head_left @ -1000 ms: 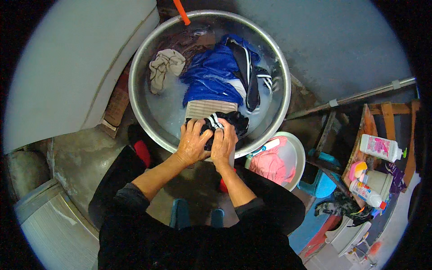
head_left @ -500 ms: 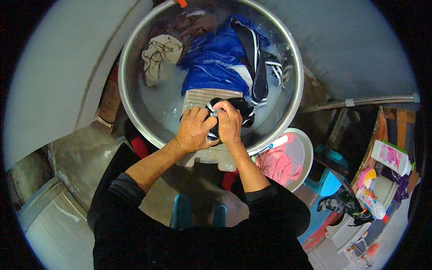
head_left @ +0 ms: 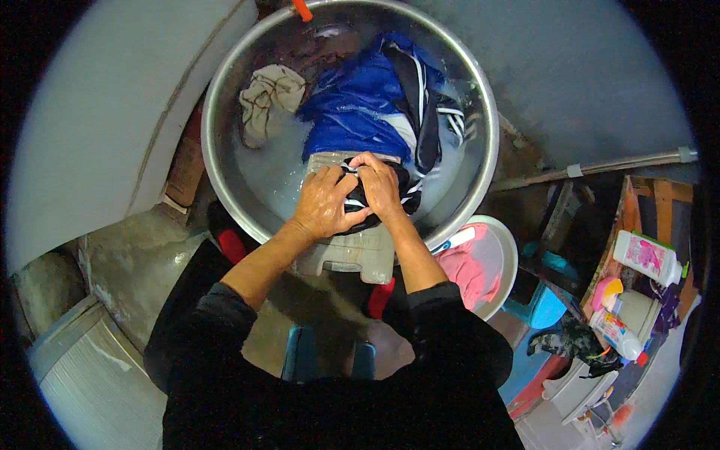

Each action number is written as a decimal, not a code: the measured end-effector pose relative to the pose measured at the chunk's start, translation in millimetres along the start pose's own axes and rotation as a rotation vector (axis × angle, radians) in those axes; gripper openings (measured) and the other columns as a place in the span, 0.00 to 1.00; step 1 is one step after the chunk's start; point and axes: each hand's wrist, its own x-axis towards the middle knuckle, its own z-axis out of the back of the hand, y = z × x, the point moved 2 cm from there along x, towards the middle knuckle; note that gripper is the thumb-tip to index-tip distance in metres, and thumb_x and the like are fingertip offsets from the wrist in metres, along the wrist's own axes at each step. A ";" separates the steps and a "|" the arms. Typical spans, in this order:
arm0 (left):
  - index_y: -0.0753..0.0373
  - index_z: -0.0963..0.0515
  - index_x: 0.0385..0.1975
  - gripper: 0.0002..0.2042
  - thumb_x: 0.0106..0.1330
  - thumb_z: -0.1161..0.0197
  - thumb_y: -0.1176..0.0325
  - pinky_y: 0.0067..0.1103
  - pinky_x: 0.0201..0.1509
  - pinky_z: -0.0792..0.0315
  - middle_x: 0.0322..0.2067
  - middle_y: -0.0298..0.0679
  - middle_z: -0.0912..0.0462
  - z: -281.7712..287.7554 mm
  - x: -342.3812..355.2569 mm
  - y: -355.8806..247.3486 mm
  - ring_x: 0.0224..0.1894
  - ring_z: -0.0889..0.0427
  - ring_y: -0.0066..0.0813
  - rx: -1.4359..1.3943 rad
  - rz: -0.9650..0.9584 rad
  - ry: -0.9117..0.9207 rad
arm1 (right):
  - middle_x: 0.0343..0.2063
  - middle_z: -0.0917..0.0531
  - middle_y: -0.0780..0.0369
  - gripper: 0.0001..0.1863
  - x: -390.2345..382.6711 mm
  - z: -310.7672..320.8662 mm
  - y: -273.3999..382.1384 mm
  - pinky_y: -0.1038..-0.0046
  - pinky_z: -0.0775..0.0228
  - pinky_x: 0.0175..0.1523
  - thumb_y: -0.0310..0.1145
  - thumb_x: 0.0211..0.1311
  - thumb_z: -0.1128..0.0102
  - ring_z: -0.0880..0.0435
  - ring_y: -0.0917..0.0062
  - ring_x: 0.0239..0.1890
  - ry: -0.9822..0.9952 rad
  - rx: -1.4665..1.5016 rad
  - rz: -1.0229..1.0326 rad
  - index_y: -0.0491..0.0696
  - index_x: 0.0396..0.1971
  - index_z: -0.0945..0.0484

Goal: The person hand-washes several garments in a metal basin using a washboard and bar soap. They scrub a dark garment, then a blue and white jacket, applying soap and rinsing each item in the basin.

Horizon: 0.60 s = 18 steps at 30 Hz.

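Scrubbing step apparently in hand: left hand (head_left: 324,201) and right hand (head_left: 381,189) both grip the bunched black striped cloth (head_left: 356,201) on the washboard (head_left: 373,256), at the metal basin's (head_left: 492,112) near side; next move likely calls for firm pressure along the ridges

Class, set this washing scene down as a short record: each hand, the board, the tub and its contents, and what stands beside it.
Left hand: gripping the black-and-white cloth
Right hand: gripping the same cloth
Washboard: under that cloth, near end jutting past the tub rim
Tub: round, metal
Tub contents: cloudy water, blue cloth, beige cloth
Beside tub, right: white basin with pink cloth
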 end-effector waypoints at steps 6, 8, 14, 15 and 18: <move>0.59 0.26 0.41 0.30 0.43 0.28 0.46 0.38 0.41 0.29 0.35 0.46 0.27 3.5 -6.7 -3.4 0.39 0.25 0.49 0.057 0.060 -0.125 | 0.41 0.18 0.53 0.15 -6.6 6.3 8.1 0.60 0.30 0.50 0.42 0.64 0.51 0.20 0.52 0.43 -0.016 -0.026 0.018 0.49 0.44 0.24; 0.56 0.26 0.45 0.31 0.43 0.27 0.45 0.41 0.44 0.31 0.40 0.44 0.27 5.1 -5.6 -16.9 0.43 0.26 0.48 0.044 0.165 -0.012 | 0.43 0.18 0.56 0.16 -19.9 24.1 -1.7 0.64 0.31 0.52 0.42 0.65 0.48 0.20 0.60 0.48 -0.046 -0.279 0.168 0.49 0.46 0.23; 0.49 0.30 0.56 0.39 0.38 0.21 0.59 0.40 0.58 0.35 0.54 0.45 0.30 31.5 -18.6 -31.9 0.57 0.31 0.49 -0.114 0.233 0.020 | 0.33 0.18 0.55 0.09 -44.6 41.6 63.2 0.57 0.31 0.43 0.35 0.67 0.53 0.19 0.57 0.40 -0.203 -0.814 0.201 0.49 0.37 0.24; 0.51 0.36 0.64 0.48 0.36 0.20 0.63 0.37 0.67 0.40 0.62 0.48 0.35 32.4 -22.0 -27.7 0.65 0.37 0.51 -0.215 0.254 0.075 | 0.32 0.18 0.53 0.10 -42.5 47.6 68.1 0.55 0.31 0.42 0.36 0.68 0.54 0.18 0.56 0.38 -0.240 -0.757 0.153 0.48 0.37 0.25; 0.53 0.39 0.67 0.52 0.34 0.19 0.63 0.36 0.70 0.44 0.65 0.49 0.39 43.4 -33.5 -16.5 0.68 0.41 0.49 -0.362 0.264 -0.138 | 0.30 0.18 0.48 0.13 -32.7 79.4 87.4 0.57 0.29 0.40 0.36 0.69 0.56 0.18 0.53 0.34 -0.419 -0.554 0.008 0.46 0.35 0.24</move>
